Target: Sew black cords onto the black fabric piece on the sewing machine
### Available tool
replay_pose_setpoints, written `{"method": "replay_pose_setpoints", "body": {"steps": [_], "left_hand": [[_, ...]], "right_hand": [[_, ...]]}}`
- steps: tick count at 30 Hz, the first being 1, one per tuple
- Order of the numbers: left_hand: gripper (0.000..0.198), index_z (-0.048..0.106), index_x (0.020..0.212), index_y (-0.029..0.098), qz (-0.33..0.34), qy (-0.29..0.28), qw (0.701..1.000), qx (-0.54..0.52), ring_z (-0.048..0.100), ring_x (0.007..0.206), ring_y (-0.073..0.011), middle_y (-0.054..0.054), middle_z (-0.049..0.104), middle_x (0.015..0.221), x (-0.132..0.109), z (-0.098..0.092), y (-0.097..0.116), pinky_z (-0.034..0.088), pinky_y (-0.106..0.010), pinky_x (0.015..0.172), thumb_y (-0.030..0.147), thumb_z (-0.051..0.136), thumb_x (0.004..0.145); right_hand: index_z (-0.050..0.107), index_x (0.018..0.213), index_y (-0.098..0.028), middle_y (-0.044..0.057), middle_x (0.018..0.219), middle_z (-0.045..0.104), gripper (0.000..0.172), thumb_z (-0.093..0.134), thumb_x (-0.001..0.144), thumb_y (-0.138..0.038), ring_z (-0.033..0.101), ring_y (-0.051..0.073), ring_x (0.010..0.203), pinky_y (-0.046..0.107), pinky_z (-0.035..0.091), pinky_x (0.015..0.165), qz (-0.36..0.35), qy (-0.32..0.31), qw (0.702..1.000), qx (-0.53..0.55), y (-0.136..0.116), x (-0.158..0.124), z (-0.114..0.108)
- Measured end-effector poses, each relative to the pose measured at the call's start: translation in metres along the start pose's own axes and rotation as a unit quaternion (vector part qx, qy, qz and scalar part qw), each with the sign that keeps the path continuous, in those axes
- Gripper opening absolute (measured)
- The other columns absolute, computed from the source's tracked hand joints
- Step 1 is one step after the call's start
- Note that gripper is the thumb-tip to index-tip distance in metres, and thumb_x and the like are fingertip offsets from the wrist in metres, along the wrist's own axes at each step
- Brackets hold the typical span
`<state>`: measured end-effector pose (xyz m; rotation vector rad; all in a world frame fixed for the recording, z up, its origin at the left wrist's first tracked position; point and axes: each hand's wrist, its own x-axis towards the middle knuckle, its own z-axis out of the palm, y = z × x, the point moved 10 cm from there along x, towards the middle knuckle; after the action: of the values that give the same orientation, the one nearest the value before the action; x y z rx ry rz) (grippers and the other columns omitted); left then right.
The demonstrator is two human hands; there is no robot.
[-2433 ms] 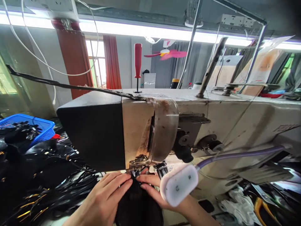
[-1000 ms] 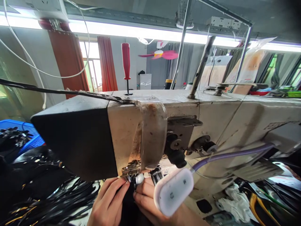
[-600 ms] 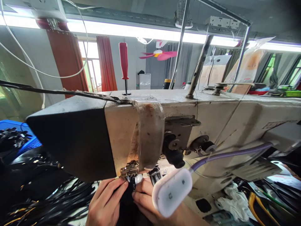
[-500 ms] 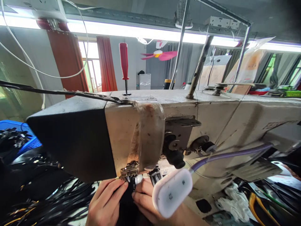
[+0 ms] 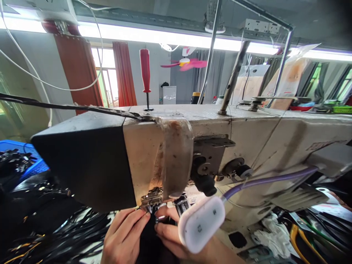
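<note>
A black piece of fabric [image 5: 150, 242] hangs between my hands under the needle area of a sewing machine [image 5: 143, 146]. My left hand [image 5: 123, 234] pinches its edge, fingertips close beside the metal presser foot assembly [image 5: 151, 198]. From the other side my right hand [image 5: 172, 234] has its fingers closed on the fabric, forefinger up near the foot. Part of the right hand is hidden behind a white oval lamp [image 5: 202, 224] on a purple flexible neck [image 5: 269, 180]. The exact grip at the needle is too small to make out.
A red-handled screwdriver [image 5: 145, 71] stands upright on the machine head. Black straps [image 5: 82, 234] are heaped at left, near a blue basket [image 5: 38, 165]. At right lie crumpled white material [image 5: 275, 234] and yellow-handled scissors [image 5: 298, 238]. A metal post [image 5: 233, 79] rises from the machine.
My right forefinger has moved up and inward toward the presser foot, where a white part showed before. My left hand stays nearly in place.
</note>
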<state>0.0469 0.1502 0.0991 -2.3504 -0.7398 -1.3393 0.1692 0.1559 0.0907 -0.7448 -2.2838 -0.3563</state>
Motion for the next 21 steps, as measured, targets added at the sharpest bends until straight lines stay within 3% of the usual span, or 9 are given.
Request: {"method": "replay_pose_setpoints", "body": {"steps": [11, 21], "left_hand": [[0.037, 0.067, 0.108, 0.012, -0.041, 0.031, 0.999, -0.013, 0.057, 0.096, -0.0190, -0.008, 0.067, 0.095, 0.005, -0.002, 0.000, 0.047, -0.035, 0.085, -0.009, 0.047, 0.085], [0.032, 0.069, 0.105, 0.012, -0.001, 0.033, 0.999, 0.004, 0.060, 0.093, -0.0190, -0.008, 0.070, 0.092, 0.003, -0.002, -0.003, 0.045, -0.035, 0.082, -0.005, 0.052, 0.084]], "right_hand": [[0.071, 0.101, -0.019, 0.006, 0.102, 0.072, 0.021, 0.066, 0.082, -0.021, 0.068, 0.019, 0.089, 0.026, 0.058, 0.078, -0.028, 0.011, 0.999, 0.013, -0.004, 0.011, -0.013], [0.070, 0.102, -0.021, 0.006, 0.099, 0.072, 0.018, 0.063, 0.086, -0.020, 0.068, 0.019, 0.088, 0.030, 0.057, 0.081, -0.023, 0.030, 0.999, 0.004, -0.002, 0.004, -0.001]]}}
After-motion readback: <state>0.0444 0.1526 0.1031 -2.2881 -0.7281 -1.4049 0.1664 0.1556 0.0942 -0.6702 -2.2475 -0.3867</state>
